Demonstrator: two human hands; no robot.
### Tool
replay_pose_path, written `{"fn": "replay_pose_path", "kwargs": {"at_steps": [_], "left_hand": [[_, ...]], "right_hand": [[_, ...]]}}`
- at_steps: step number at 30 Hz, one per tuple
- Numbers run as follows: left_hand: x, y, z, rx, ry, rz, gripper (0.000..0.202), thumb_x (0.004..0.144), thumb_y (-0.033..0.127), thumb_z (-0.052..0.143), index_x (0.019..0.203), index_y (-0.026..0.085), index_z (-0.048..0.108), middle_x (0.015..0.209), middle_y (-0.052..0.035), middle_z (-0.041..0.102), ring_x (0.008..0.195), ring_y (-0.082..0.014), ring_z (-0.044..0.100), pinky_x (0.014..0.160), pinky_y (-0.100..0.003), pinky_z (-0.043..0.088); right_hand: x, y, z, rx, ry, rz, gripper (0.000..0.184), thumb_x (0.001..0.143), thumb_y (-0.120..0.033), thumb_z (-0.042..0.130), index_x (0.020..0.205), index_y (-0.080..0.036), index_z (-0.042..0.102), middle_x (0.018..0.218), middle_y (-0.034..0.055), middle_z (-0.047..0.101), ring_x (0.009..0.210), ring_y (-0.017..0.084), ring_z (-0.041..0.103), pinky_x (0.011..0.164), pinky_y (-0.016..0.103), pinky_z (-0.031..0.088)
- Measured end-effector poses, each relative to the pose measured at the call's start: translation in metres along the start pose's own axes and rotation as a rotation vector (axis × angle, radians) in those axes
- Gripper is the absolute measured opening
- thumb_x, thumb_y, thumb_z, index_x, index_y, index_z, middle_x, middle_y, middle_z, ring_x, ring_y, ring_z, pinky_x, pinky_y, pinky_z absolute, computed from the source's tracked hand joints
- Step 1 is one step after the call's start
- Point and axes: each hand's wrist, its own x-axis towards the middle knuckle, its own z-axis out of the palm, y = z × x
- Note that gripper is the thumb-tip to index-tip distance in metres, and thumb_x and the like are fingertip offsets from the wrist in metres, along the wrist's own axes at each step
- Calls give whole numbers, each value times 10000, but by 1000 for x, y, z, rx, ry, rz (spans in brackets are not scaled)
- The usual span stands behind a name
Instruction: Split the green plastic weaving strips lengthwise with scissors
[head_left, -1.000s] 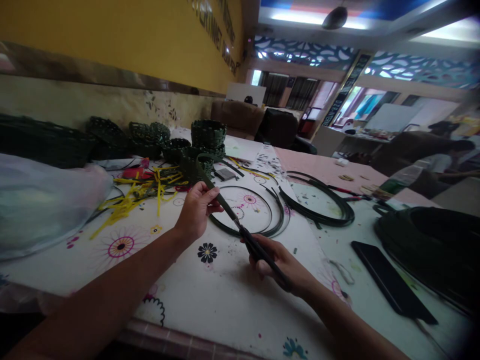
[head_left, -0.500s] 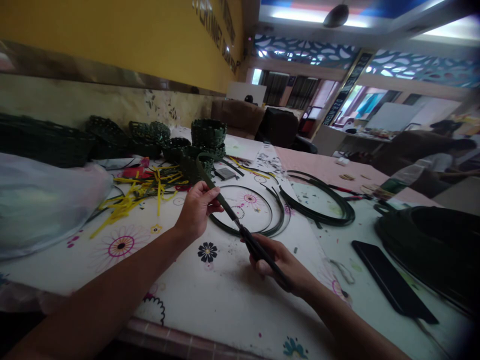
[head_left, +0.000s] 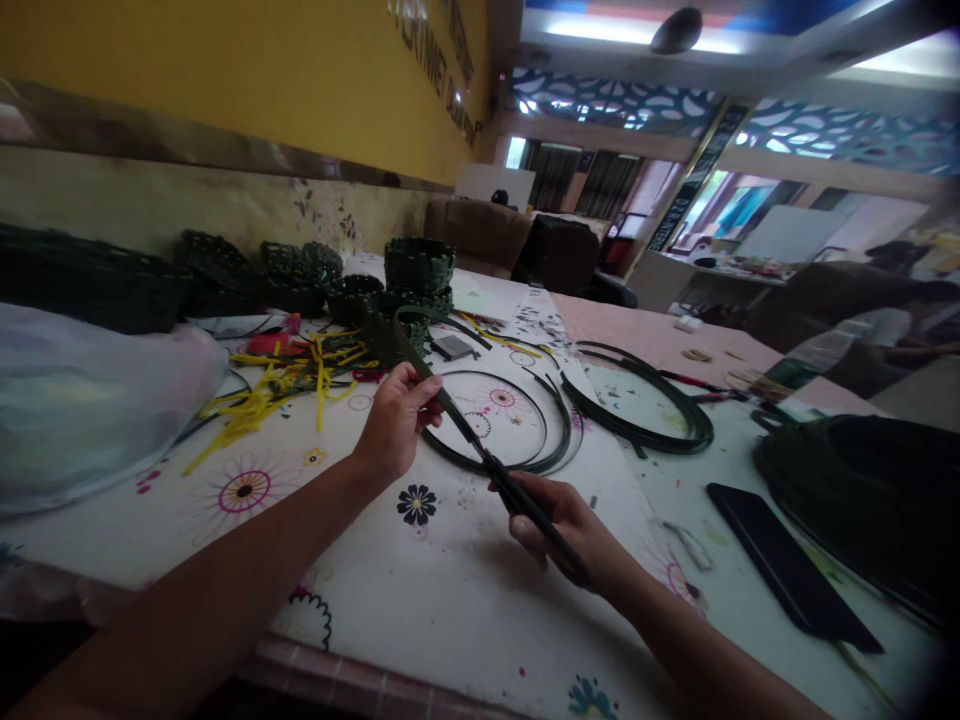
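My left hand (head_left: 396, 420) pinches a dark green plastic strap (head_left: 442, 395) between thumb and fingers. My right hand (head_left: 559, 525) grips black-handled scissors (head_left: 529, 510), partly hidden by my fingers, and the strap runs into them. Just beyond my hands, a loose coil of the same green strap (head_left: 480, 374) lies on the floral tablecloth (head_left: 450, 590). A second coil (head_left: 645, 440) lies further right. Neither hand touches a coil.
Dark green woven baskets (head_left: 418, 265) stand along the wall, with tangled yellow strips (head_left: 277, 395) before them. A plastic bag (head_left: 90, 410) lies at left. A black phone (head_left: 787, 565) and a large dark coil (head_left: 840, 490) lie at right. A person (head_left: 870, 330) sits further back.
The whole view has shifted slightly. Both hands keep their hold, with only a slight shift of the scissors and strap.
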Motion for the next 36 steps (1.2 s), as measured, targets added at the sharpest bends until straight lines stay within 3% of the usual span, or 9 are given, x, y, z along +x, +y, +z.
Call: {"fn": "replay_pose_path", "kwargs": {"at_steps": [5,12,22,36], "left_hand": [[3,1,-2,-47,13,-4,255,684,216,735,738,180,488,633,51,520,506,-60,490,438,-169,384],[22,9,-13,-127,49,-53,350,621,218,781,670,172,438,573,76,447,413,-15,379,363,-131,252],[4,1,-1,-99,-15,-39,303,692,233,746,718,176,449,589,80,455,406,-10,373,376,-125,265],[14,3,-8,-141,40,-26,318,653,193,744,678,173,428,573,85,449,393,-10,368,359,-130,249]], "right_hand": [[-3,-6,3,-51,36,25,497,726,-542,714,993,-134,614,559,-60,458,384,49,386,348,175,299],[-3,-1,0,-72,19,54,520,725,-491,733,1081,-131,618,582,-56,485,382,52,411,344,174,332],[-1,4,-1,-50,12,-3,572,713,-507,742,1114,-122,608,617,-50,448,485,64,379,421,186,305],[-3,2,6,-50,19,30,494,731,-535,711,982,-120,619,547,-67,420,383,47,364,334,163,285]]}}
